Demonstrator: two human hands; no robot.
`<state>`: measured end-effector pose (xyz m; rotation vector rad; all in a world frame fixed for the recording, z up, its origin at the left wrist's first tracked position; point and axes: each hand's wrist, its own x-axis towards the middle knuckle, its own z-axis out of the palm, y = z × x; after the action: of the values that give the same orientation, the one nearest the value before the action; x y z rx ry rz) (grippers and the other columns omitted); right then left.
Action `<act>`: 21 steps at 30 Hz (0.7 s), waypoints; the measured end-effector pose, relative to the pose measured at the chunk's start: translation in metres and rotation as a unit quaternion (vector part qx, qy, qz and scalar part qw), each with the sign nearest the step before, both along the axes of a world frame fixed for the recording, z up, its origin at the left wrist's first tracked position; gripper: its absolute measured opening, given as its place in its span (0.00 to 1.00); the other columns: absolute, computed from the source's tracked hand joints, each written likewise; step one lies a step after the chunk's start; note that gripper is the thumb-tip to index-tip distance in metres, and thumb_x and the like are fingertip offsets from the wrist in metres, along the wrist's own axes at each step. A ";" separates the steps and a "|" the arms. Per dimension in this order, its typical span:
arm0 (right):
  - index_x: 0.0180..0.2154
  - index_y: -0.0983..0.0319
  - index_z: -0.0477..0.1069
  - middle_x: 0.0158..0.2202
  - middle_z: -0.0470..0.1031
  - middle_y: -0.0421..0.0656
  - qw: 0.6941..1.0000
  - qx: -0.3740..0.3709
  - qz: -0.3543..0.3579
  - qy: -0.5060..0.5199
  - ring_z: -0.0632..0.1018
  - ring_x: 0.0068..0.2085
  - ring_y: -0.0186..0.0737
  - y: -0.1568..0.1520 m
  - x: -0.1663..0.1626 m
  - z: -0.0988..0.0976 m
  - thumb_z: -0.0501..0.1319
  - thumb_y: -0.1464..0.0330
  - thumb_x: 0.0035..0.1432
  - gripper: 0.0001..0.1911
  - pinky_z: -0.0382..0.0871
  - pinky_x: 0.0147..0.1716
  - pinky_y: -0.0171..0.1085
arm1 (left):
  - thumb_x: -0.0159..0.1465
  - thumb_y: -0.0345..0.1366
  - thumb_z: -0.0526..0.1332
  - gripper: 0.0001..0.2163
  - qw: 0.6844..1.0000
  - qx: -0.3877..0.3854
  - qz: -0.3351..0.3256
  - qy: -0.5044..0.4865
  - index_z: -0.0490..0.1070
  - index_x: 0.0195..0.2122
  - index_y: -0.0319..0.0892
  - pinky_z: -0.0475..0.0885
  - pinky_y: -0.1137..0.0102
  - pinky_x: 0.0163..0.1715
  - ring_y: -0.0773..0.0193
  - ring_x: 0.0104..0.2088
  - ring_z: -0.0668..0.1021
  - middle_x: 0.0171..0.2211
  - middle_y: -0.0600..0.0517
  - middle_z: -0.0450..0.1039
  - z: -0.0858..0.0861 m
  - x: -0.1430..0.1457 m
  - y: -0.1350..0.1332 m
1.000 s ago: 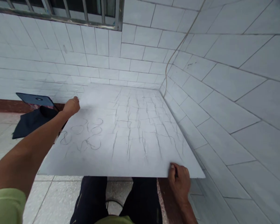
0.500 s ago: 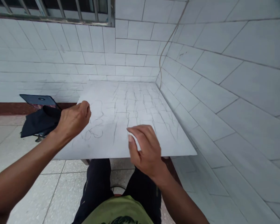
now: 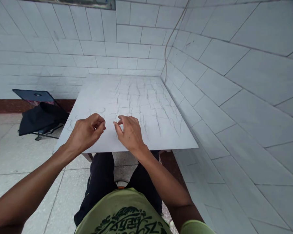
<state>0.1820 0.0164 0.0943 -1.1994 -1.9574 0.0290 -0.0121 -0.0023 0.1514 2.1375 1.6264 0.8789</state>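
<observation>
A large white marble-veined slab (image 3: 136,107) lies flat in the corner of a tiled room, with pencil scrawls near its left front. My left hand (image 3: 86,132) and my right hand (image 3: 129,131) hover close together over the slab's front edge. Both have thumb and fingers pinched, fingertips almost facing each other. Anything between the fingers is too small to make out. Neither hand rests on the slab.
White tiled walls (image 3: 234,81) close in behind and on the right. A thin cable (image 3: 166,48) hangs down the corner. A dark cloth (image 3: 41,118) lies over a blue folding seat (image 3: 33,96) on the floor at left. My dark-trousered legs (image 3: 100,182) stand below the slab.
Both hands have left the slab's edges and come together in front of me, ending pinched. The view has tipped down and drawn back from the slab.
</observation>
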 end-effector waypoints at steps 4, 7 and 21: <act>0.51 0.63 0.72 0.40 0.81 0.46 1.000 -0.020 0.009 0.019 0.78 0.44 0.45 0.002 -0.005 -0.012 0.55 0.66 0.74 0.12 0.65 0.53 0.46 | 0.63 0.37 0.64 0.04 0.980 -0.121 -0.033 -0.152 0.73 0.37 0.44 0.72 0.70 0.26 0.61 0.30 0.83 0.32 0.51 0.82 -0.008 -0.003 0.004; 0.51 0.64 0.73 0.38 0.81 0.46 0.999 -0.042 0.008 0.024 0.79 0.43 0.45 0.004 -0.009 -0.017 0.54 0.68 0.73 0.12 0.65 0.51 0.44 | 0.62 0.37 0.67 0.06 0.949 -0.203 -0.056 -0.232 0.73 0.35 0.42 0.71 0.72 0.23 0.62 0.28 0.82 0.31 0.49 0.82 -0.013 -0.006 0.008; 0.53 0.60 0.74 0.42 0.83 0.45 0.994 -0.063 0.026 0.089 0.81 0.42 0.42 -0.006 -0.015 -0.034 0.49 0.72 0.71 0.18 0.71 0.42 0.38 | 0.62 0.40 0.71 0.10 0.877 -0.333 -0.144 -0.315 0.75 0.34 0.39 0.72 0.72 0.24 0.63 0.25 0.81 0.28 0.46 0.81 -0.037 -0.037 0.013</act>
<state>0.1666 0.0103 0.0607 -1.1829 -1.8523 0.2811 -0.0493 0.0105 0.1148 1.3587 1.0239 0.6759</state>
